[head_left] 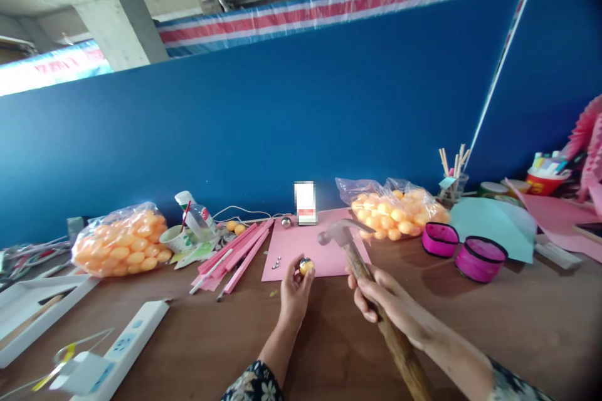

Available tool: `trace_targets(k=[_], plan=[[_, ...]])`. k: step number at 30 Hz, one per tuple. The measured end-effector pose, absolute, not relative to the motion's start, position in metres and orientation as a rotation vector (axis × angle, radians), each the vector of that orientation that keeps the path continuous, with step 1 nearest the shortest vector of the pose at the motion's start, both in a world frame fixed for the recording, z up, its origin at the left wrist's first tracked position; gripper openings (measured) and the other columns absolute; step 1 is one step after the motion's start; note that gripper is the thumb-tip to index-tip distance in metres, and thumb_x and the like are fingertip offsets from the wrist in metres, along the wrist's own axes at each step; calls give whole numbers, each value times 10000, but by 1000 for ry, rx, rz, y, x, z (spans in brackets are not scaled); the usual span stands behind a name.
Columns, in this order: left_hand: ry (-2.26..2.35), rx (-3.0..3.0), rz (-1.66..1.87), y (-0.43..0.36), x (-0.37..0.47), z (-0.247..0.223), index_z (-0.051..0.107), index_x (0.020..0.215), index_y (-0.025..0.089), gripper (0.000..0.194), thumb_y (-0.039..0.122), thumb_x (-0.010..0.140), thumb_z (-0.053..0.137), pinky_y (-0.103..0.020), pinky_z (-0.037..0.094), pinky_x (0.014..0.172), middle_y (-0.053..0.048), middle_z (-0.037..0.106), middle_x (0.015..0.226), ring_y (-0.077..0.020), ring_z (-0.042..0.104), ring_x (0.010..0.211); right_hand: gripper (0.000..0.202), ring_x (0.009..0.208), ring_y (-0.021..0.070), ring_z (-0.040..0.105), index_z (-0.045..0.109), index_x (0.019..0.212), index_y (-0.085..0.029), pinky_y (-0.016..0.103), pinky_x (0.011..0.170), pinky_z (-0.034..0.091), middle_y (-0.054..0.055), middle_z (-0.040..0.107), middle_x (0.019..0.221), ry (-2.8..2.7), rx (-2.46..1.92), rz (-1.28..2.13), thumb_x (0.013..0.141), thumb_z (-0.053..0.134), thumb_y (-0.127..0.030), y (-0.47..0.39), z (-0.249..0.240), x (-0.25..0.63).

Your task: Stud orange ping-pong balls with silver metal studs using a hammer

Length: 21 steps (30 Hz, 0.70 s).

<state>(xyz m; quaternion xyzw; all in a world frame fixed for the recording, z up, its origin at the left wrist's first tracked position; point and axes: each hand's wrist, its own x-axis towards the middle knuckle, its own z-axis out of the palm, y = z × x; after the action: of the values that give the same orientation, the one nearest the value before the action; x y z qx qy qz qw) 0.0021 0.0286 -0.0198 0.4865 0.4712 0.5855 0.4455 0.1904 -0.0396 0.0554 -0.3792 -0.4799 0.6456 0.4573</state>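
My left hand (pixel 294 294) holds a shiny metal ball (pixel 306 265) between thumb and fingers, over the near edge of a pink sheet (pixel 324 260). In my right hand (pixel 385 301) is a claw hammer (pixel 392 332), gripped by its wooden handle, the metal head raised above the sheet's right part. Another shiny ball (pixel 286 222) rests at the back left of the sheet, and several tiny metal pieces (pixel 276 262) lie at its left side.
Pink strips (pixel 235 257) and a bag of orange balls (pixel 123 244) lie left. A second bag (pixel 395 213), two magenta bands (pixel 480 259) and blue paper (pixel 491 225) are right. A power strip (pixel 125 348) lies at the near left.
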Motion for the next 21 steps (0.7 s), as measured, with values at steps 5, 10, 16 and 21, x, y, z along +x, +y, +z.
trace_targets(k=[5,10,16,21], plan=[[1340,1277,1497,28,2,-19,500,1122,169,495,332,677,643,-331,464,818,-115,588,1086,-178,600,893,263,431,34,382,488,958,-203,179,386,308,-24,479,758,-1068,-760,1676,800,514,-412,-24,27,184],[1403,1295,1469,27,4,-14,529,1045,156,436,360,673,629,-321,489,737,-105,631,959,-180,619,794,246,412,28,331,492,978,-214,161,346,289,-33,451,741,-972,-751,1771,809,491,-394,-25,14,192],[1509,1438,1393,27,5,-17,557,1091,160,455,369,690,606,-332,484,737,-110,634,999,-201,616,794,205,397,29,277,524,921,-227,162,329,251,-34,438,706,-864,-726,1827,787,521,-383,-21,8,191],[1526,1505,1333,28,3,-20,549,1131,160,474,369,708,592,-333,472,754,-108,628,1020,-202,606,805,170,394,38,285,544,879,-222,177,328,238,-20,443,699,-864,-713,1874,813,488,-369,-22,7,191]])
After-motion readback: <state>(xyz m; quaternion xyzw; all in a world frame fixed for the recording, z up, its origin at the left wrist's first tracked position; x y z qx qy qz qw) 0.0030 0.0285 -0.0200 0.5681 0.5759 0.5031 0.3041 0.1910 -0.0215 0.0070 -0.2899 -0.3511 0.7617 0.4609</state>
